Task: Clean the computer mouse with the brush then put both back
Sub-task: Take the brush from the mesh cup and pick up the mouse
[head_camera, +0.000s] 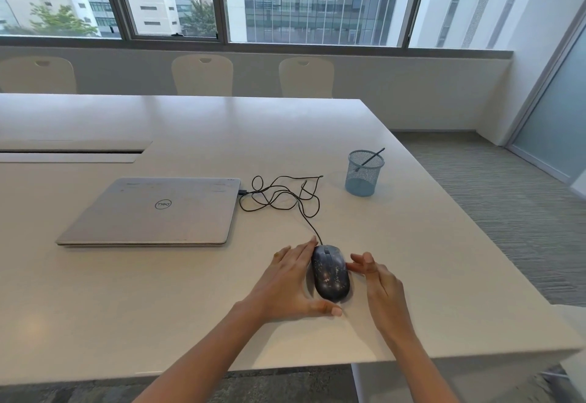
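Two bare forearms reach over the near edge of a white desk [190,307], hands flanking a dark, speckled computer mouse [331,272] that lies flat near the desk's front right. At the mouse's left side, the left hand [291,282] lays its fingers [301,253] straight, with the thumb stretched across just behind the rear end; it is not closed round the mouse. On the other side, the right hand [380,282] holds nothing, its fingers loosely bent toward the mouse's right flank; whether they touch it cannot be told. A black cable [279,193] runs in loose loops from the mouse to a closed silver laptop [152,212] at left. Well behind the mouse, a blue mesh cup [364,177] stands upright with the brush [371,158] leaning inside, its thin dark handle poking above the rim.
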A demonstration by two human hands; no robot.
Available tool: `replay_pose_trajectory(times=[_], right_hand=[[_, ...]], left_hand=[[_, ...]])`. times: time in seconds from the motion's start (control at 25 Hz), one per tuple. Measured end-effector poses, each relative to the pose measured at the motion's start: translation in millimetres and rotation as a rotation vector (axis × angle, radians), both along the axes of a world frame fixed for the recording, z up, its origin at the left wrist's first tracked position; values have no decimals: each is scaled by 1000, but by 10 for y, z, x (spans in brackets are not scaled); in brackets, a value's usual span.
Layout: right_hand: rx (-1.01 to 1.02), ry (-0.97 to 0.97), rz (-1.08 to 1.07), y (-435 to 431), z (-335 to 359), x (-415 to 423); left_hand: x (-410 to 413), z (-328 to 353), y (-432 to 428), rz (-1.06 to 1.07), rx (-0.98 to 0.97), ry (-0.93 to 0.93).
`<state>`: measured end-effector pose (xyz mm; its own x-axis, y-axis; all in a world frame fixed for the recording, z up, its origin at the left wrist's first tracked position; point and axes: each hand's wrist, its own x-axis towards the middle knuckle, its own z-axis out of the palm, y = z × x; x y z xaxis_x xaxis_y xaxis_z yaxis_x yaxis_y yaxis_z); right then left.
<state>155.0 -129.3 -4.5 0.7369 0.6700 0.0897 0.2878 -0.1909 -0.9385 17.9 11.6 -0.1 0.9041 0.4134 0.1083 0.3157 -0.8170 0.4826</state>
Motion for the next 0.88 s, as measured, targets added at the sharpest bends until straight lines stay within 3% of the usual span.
replay_pose_trajectory(times=[0.88], right_hand=[[-5,-31,8,19,-53,15]], left_hand=[[31,35,-5,54,-75,-64]])
